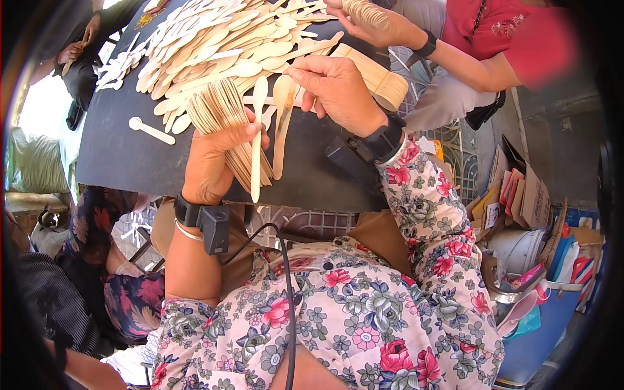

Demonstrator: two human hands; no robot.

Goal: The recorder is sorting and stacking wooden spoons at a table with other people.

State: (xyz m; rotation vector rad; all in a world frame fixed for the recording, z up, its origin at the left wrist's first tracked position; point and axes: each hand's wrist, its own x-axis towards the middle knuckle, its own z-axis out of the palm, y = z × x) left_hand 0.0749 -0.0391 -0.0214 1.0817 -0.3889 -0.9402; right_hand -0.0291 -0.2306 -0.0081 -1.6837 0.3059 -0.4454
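Note:
My left hand point(211, 153) is closed around a fanned stack of wooden spoons point(220, 107). One wooden spoon point(257, 146) stands apart from that stack, under my left thumb. Between the thumb and fingers of my right hand point(341, 94) is the bowl end of a single wooden spoon point(280, 140), its handle hanging down, with a dark streak along it. Just beyond both hands spreads a large loose pile of wooden spoons point(214, 49) on the dark table point(117, 153). A neat stack of wooden spoons point(377, 81) lies past my right wrist.
A lone wooden spoon point(153, 130) lies left of the pile. Across the table at right, another person's hand point(383, 29) holds a wooden spoon stack. Another person's hand point(70, 53) shows at far left. Cardboard point(530, 198) and a blue bin point(539, 331) stand at right.

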